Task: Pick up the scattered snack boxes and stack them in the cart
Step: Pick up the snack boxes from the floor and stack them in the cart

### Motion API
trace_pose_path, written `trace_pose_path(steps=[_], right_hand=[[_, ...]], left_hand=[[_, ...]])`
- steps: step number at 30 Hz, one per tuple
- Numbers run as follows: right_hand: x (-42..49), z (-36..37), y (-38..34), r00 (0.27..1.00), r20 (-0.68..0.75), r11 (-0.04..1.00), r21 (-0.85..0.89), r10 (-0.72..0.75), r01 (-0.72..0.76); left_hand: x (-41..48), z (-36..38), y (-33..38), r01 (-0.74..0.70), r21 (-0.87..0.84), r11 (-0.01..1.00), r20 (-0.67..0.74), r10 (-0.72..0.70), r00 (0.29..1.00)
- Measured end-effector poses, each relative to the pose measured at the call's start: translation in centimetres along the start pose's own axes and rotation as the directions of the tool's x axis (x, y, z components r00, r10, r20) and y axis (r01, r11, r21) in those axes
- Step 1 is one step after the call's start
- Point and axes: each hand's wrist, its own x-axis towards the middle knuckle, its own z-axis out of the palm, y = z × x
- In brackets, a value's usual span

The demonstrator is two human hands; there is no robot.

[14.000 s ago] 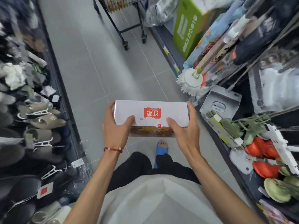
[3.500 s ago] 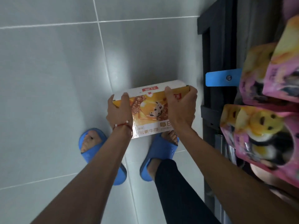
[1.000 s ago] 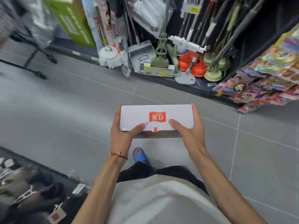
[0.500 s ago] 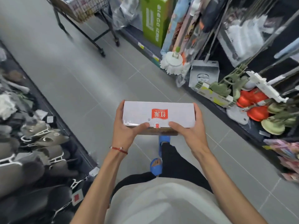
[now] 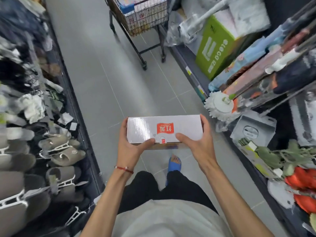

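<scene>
Foot: one blue slipper [image 5: 174, 164] shows below the load, stepping on the grey tile floor [image 5: 95, 69].
Left hand [image 5: 130, 147]: clamped on the left end of the snack box [image 5: 164, 130], thumb lying across the near top edge; a red bracelet [image 5: 124, 169] is on the wrist.
Right hand [image 5: 200, 146]: grasping the right end, its fingers [image 5: 204, 124] curled round the far corner and the thumb on top.
Snack box: held level in mid-air in front of the body, white face with a red logo up, between both palms and touching nothing else.
Step, as I read it: carrying the box up the aisle; it is not yet in the cart.
Left side: a rack of grey slippers [image 5: 59, 151] on hangers juts close to the walking line.
Right side: a white mop head [image 5: 220, 105] and a green carton [image 5: 215, 47] crowd the shelf edge.
Cart [image 5: 142, 14]: a wire basket on a black frame, well ahead at the top of my view, with boxes [image 5: 136, 7] already inside; I cannot tell how neatly they lie.
Risk one: the box hides the floor just ahead of the foot, so I could trip on something unseen.
Risk two: the grip is only end pressure on glossy wrap; easing either palm could let the box slide out.
Risk three: an elbow could snag the mop head or hangers.
Risk four: setting it on an uneven pile could tip the stack.
</scene>
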Motion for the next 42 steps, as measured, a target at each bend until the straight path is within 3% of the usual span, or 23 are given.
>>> trace_pose_path(steps=[11, 20, 33, 39, 42], right_hand=[[16.3, 14.4, -7.9, 0.991, 0.131, 0.999, -0.049, -0.015, 0.022], [27.2, 28.9, -15.4, 0.996, 0.091, 1.000, 0.016, 0.001, -0.002], [46.4, 42.4, -24.6, 0.998, 0.049, 0.995, 0.088, 0.050, -0.054], [56.1, 47.6, -29.6, 0.995, -0.034, 0.985, 0.154, 0.090, -0.083], [60.2, 49.9, -32.0, 0.986, -0.142, 0.982, 0.178, 0.089, -0.063]], left_hand=[[18.3, -7.4, 3.4, 0.067, -0.112, 0.991, -0.139, -0.082, 0.987], [36.6, -17.0, 9.0, 0.032, -0.063, 0.998, -0.085, -0.037, 0.996], [60.5, -21.5, 17.0, 0.037, -0.032, 0.999, -0.071, -0.040, 0.997], [72.2, -22.4, 22.0, 0.030, -0.032, 0.999, -0.091, -0.032, 0.995], [77.4, -22.3, 24.4, 0.015, -0.038, 0.999, -0.080, -0.018, 0.997]])
